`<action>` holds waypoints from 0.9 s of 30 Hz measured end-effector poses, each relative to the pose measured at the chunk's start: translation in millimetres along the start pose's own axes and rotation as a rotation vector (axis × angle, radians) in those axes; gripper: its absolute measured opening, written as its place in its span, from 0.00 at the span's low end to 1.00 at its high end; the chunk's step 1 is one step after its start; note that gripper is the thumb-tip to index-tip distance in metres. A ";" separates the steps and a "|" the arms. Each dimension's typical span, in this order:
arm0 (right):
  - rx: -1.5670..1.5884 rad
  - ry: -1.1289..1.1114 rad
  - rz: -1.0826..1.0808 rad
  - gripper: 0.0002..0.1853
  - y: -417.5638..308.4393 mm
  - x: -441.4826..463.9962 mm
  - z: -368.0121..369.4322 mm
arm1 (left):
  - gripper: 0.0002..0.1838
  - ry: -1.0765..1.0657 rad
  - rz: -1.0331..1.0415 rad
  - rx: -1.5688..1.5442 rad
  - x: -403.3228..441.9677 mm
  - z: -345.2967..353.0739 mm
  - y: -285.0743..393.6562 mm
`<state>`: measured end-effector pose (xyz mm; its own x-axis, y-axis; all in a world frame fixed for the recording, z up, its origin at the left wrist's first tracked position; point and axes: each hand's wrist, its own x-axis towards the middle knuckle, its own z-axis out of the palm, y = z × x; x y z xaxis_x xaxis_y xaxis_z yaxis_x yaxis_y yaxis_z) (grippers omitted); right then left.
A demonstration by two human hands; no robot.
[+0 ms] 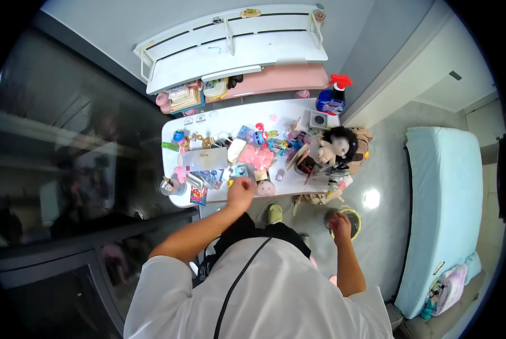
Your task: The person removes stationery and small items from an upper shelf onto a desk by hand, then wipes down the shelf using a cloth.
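My left hand point(241, 192) is over the front edge of the white table point(224, 197), its fingers curled; whether they hold anything is too small to tell. Just beyond it lie a small light-blue packet point(241, 172) and a pink plush item point(258, 159). A round pink plush face point(265, 188) sits to its right. My right hand point(340, 225) is off the table, fingers bent, above a bin with a yellow rim point(356, 221). Nothing can be made out in its fingers. A long translucent box point(205, 160) lies on the table's left half.
A white shelf point(241, 50) stands behind the table. At the back right corner is a blue spray bottle point(331, 101) with a red top. A black-haired doll point(340, 144) and bags are at the right end. A light-blue bed point(445, 209) stands far right.
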<state>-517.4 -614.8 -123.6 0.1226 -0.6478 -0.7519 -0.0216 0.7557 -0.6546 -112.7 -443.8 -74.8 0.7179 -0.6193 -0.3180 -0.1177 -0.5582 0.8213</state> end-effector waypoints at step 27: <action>-0.081 0.393 0.277 0.22 152.5 -180.4 78.3 | 0.10 0.019 0.738 1.169 483.8 -203.1 229.6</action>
<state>-465.1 -375.1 -81.6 -0.2822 -0.4228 -0.8612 -0.0797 0.9049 -0.4182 347.0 -759.4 56.1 0.2464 -0.9688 0.0271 -0.9656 -0.2478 -0.0786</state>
